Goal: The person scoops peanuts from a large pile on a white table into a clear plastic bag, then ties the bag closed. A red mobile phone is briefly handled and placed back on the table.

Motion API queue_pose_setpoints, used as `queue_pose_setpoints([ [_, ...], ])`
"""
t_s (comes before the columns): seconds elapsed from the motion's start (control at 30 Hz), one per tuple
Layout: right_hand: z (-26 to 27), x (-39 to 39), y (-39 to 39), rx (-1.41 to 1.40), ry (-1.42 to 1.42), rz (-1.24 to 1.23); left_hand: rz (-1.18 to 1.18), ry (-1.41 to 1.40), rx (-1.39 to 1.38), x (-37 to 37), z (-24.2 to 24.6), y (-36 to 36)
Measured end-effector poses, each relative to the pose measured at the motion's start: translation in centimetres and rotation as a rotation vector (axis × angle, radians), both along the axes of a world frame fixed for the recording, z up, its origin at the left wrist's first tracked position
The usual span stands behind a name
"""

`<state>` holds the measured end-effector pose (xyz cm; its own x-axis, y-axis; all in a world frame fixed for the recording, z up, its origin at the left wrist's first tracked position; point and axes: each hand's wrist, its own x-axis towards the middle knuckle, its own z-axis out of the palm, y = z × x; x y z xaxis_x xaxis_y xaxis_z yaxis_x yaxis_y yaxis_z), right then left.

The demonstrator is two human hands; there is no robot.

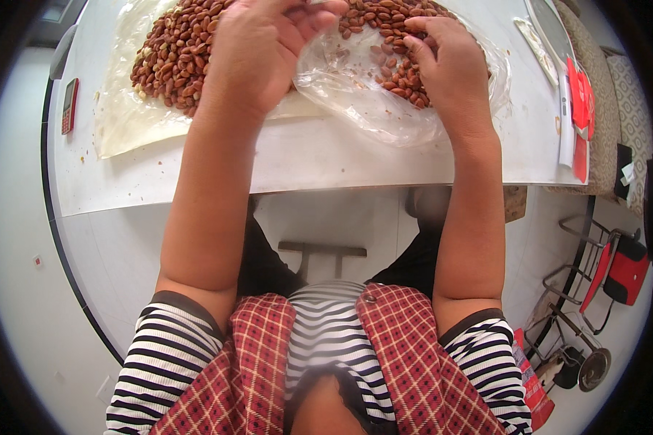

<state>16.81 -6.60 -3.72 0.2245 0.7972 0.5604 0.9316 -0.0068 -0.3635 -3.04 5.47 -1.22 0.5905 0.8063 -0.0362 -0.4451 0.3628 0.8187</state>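
Two heaps of shelled, red-skinned peanuts lie before me. The left peanut heap [174,60] rests on a cream plastic sheet [122,130]. The right peanut heap [400,79] is spread over a clear plastic bag [353,103], which is crumpled at its near side. My left hand [269,49] is raised between the heaps, palm turned inward and fingers partly curled; its fingertips reach the top edge of view, so what they hold is unclear. Over the right heap is my right hand [451,65], thumb and forefinger apart among the peanuts. Its other fingers are largely hidden.
A red keypad phone [69,106] lies on the left of the white table [315,163]. Red plastic packaging [579,98] sits at the right edge, beside a patterned sofa [598,109]. Lower right are a red-and-black folding chair [626,269] and a long-handled pan [594,370].
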Motion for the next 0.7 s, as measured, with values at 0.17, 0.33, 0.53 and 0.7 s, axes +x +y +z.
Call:
queue_pose_setpoints([
  [0.17,-0.7,-1.5,0.6,-0.052,-0.017,0.068,0.357,0.037,0.2,-0.4,1.5,0.1],
  [0.33,-0.5,-3.1,0.5,-0.172,-0.01,0.13,0.255,0.02,0.131,-0.4,1.4,0.1],
  [0.53,0.1,-1.9,0.2,-0.154,0.114,0.102,-0.086,0.125,0.194,0.3,0.6,-1.2],
  [0.7,0.2,-0.7,-0.1,-0.004,0.174,0.056,-0.253,0.215,0.321,1.1,-0.5,-1.8],
])
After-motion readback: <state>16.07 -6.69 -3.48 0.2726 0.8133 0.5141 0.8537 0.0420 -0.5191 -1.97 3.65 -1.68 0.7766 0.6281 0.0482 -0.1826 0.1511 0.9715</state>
